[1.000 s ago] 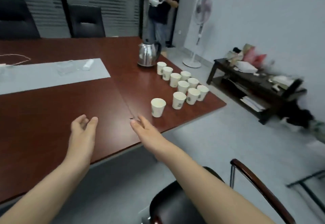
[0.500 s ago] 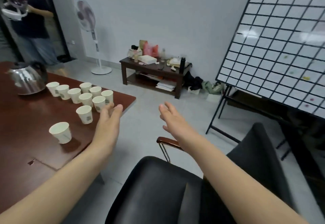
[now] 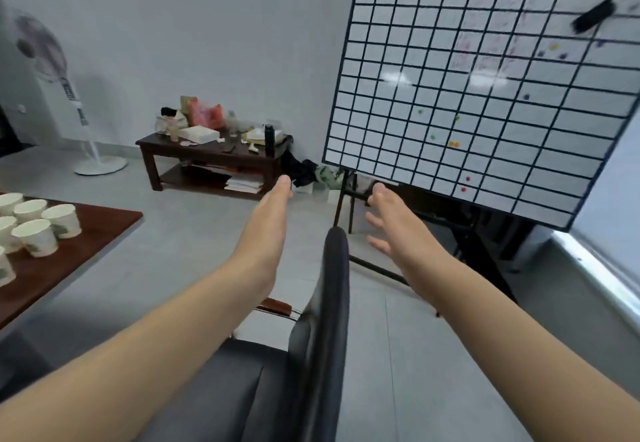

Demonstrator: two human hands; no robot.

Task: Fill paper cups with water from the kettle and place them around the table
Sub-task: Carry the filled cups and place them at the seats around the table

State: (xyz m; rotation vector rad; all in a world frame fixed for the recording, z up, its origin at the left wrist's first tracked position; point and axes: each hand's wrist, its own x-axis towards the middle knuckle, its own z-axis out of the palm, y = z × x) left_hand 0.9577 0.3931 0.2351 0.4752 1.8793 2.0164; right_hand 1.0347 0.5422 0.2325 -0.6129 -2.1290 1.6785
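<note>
A black padded office chair [image 3: 330, 289] stands in the lower middle of the view, seen edge-on along its backrest, with a brown wooden armrest [image 3: 277, 305] on a chrome bar on its left side. Both bare forearms reach forward over it.

The left hand [image 3: 268, 219] hangs just left of the backrest's top edge. Its fingers are straight and pressed together, it holds nothing, and it does not touch the chair. The right hand [image 3: 398, 230] hangs just right of the same edge with its palm turned towards the chair and its fingers straight and spread. It also holds nothing, and a gap shows between it and the backrest.

Well to the left of the chair is a corner of the reddish-brown wooden desk [image 3: 100, 225]. A cluster of white paper cups with a green print [image 3: 34, 241] stands upright near that corner, close together and partly cut off by the frame edge. Whether they hold water cannot be told.

Beyond the chair, against the grey wall, is a low dark wooden side table [image 3: 207, 154] piled with boxes, bags and papers. Further left of it stands a white pedestal fan [image 3: 83, 122]. Behind the chair and to its right, a whiteboard ruled with a black grid [image 3: 485, 102] leans on a black stand, with a few small coloured dots on it.
</note>
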